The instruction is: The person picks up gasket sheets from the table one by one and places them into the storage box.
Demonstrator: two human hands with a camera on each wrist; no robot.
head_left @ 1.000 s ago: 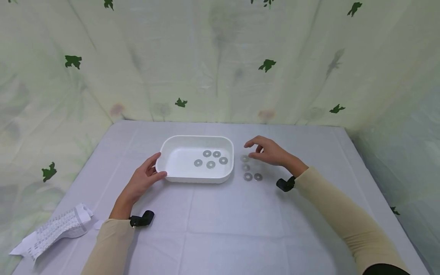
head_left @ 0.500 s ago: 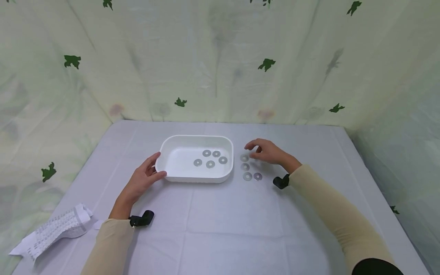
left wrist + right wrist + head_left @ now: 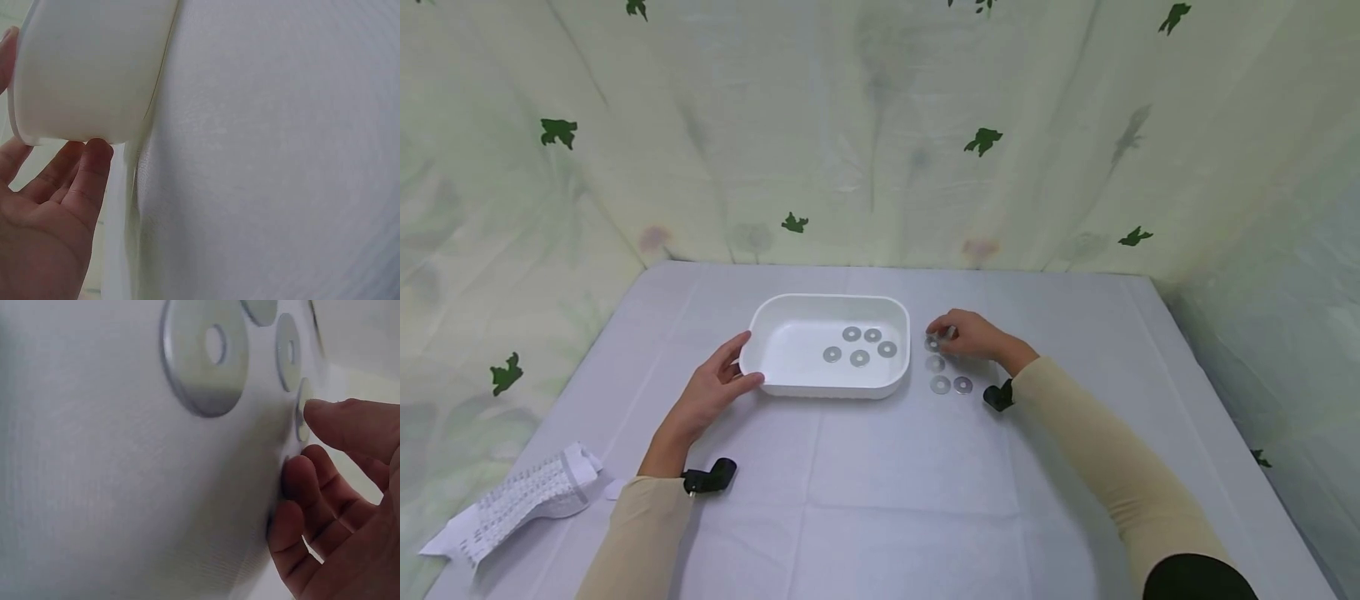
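A white plastic tray (image 3: 797, 367) stands on the table with several flat metal washers (image 3: 860, 358) in its right half. My left hand (image 3: 711, 392) grips the tray's left end; in the left wrist view its fingertips (image 3: 97, 150) press the outer wall. To the right of the tray, my right hand (image 3: 976, 335) has its thumb and finger around the edges of the farthest loose washer (image 3: 303, 412), which still lies on the cloth. The index fingertip is hidden behind the thumb in the right wrist view. Nearer me lie 3 more washers (image 3: 940, 385).
A white cloth (image 3: 917, 500) covers the table. On the front left lies a crumpled printed paper or bag (image 3: 527, 504). A pale curtain with green leaf shapes (image 3: 880, 133) hangs behind the table's far edge.
My right hand has moved down and slightly left, and its finger and thumb have closed in on the farthest loose washer. The left hand and the tray have stayed in place.
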